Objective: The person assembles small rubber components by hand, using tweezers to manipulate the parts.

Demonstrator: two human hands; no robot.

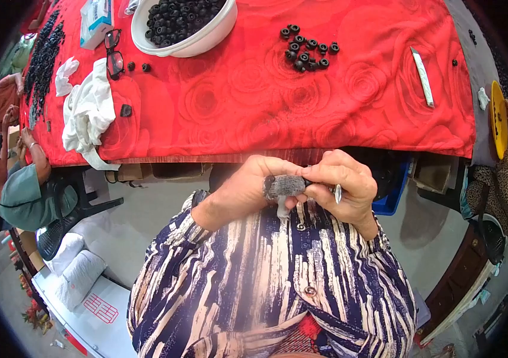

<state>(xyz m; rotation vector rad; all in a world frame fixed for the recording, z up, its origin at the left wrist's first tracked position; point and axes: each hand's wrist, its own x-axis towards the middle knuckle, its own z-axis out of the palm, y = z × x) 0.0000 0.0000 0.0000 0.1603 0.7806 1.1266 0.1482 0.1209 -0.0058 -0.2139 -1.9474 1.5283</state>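
Just past the near edge of the table, in front of my striped shirt, my two hands meet. My left hand point(245, 186) is closed, with a grey knitted finger cover point(285, 186) on one finger and a strip of white cloth point(282, 207) hanging below it. Between the fingertips of both hands is a small black piece point(307, 181), mostly hidden. My right hand point(349, 182) is closed around a slim tool with a silver pointed tip point(338, 194); the fingers cover the rest of it.
On the red tablecloth point(230, 119) lie several black ring-shaped pieces point(307, 48), a white bowl point(221, 37) of similar pieces, glasses point(114, 59), a white cloth point(90, 107) and a white-handled cutter point(423, 79). People sit at left point(24, 197) and right point(495, 197).
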